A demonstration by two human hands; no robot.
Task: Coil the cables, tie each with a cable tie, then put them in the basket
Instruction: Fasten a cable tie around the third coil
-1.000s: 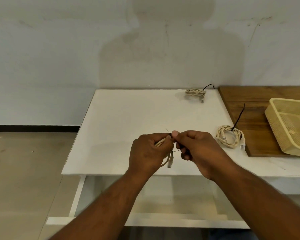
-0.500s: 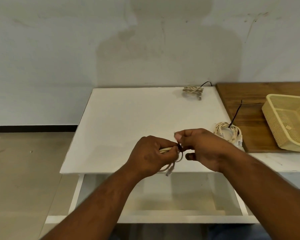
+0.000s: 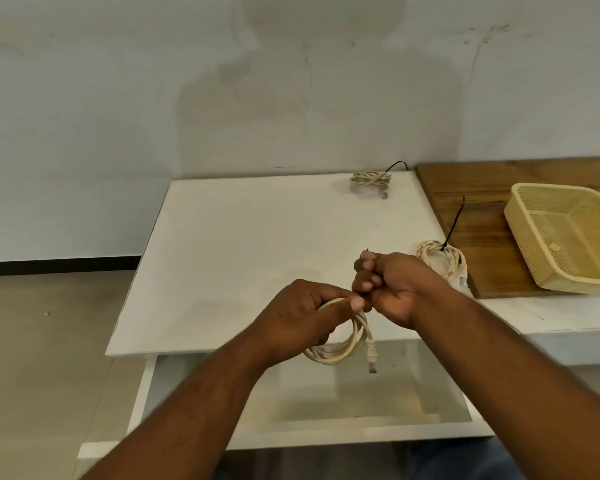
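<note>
I see the left hand (image 3: 302,313) gripping the coil (image 3: 347,348) above the near edge of the bench (image 3: 257,237), loop hanging down, and the right hand (image 3: 392,285) closed on the tie (image 3: 367,250) just beside it, so the basket (image 3: 575,284) lies well to the right, nearer the right hand.

Left hand (image 3: 300,315) grips coiled cable (image 3: 343,353) (plug (image 3: 372,366) dangling); right hand (image 3: 394,285), touching it, pinches cable tie (image 3: 367,250).

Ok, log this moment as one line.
step: tying coil | left hand: holds coiled cable | right hand: grips cable tie | basket: no cable visible
</note>
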